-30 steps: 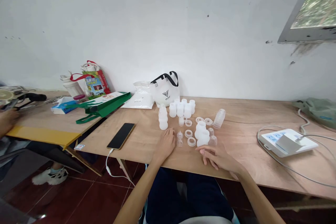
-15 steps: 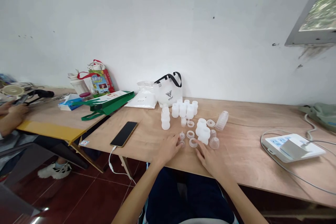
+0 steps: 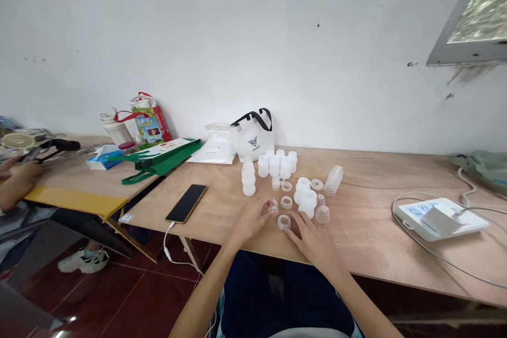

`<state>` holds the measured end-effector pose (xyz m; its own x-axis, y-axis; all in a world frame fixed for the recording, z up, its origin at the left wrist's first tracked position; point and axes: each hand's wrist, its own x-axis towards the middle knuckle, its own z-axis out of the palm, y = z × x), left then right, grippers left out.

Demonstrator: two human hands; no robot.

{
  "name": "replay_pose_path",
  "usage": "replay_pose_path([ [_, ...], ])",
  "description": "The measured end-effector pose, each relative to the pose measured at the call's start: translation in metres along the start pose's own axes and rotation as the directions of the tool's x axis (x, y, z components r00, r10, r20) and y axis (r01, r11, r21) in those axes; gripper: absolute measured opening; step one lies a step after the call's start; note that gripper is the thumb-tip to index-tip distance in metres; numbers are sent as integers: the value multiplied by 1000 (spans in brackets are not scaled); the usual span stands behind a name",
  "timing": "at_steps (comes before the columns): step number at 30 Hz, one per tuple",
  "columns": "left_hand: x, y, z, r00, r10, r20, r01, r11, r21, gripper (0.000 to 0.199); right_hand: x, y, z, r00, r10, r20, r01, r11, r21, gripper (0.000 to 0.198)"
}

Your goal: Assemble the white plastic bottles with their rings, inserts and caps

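My left hand (image 3: 255, 220) has its thumb and fingertips closed on a small clear plastic piece (image 3: 274, 208) with a narrow tip, close to the table. The fingers cover part of it. My right hand (image 3: 315, 236) lies low on the table with its fingers apart. Its thumb and forefinger are at the right edge of a translucent plastic ring (image 3: 284, 222) that lies flat. Just behind is a second ring (image 3: 286, 202). White bottle-shaped pieces (image 3: 307, 203) stand beyond my right fingers, with a clear dome-shaped cap (image 3: 322, 214) beside them.
Several white cups (image 3: 274, 165) stand farther back, near a white stack (image 3: 248, 178) and a clear stack (image 3: 333, 180). A phone (image 3: 186, 204) on a cable lies left; a white box (image 3: 439, 219) with cables lies right. Bags (image 3: 253, 140) rest against the wall. Another person's hand (image 3: 26, 174) is far left.
My right hand and the nearest ring have shifted left, toward my left hand. My left hand has lifted slightly, its fingertips around the small clear piece.
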<state>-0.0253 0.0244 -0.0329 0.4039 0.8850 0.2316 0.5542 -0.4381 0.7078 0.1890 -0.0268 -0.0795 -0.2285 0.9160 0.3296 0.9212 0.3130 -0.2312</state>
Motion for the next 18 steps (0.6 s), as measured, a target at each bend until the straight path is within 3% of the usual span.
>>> replay_pose_path([
  [3,0,0,-7,999,-17,-29,15,995,-94,21,3,-9,5,999,36,8,-36,999,-33,31],
  [7,2,3,-14,1000,-4,19,8,969,-247,28,7,-12,9,998,69,-13,-67,993,98,25],
  [10,3,7,-16,998,36,57,-20,964,-266,20,8,-9,7,993,120,-20,-112,970,217,21],
  [18,2,6,-6,989,54,140,-3,939,-343,31,9,-4,4,989,149,-18,-133,922,363,20],
])
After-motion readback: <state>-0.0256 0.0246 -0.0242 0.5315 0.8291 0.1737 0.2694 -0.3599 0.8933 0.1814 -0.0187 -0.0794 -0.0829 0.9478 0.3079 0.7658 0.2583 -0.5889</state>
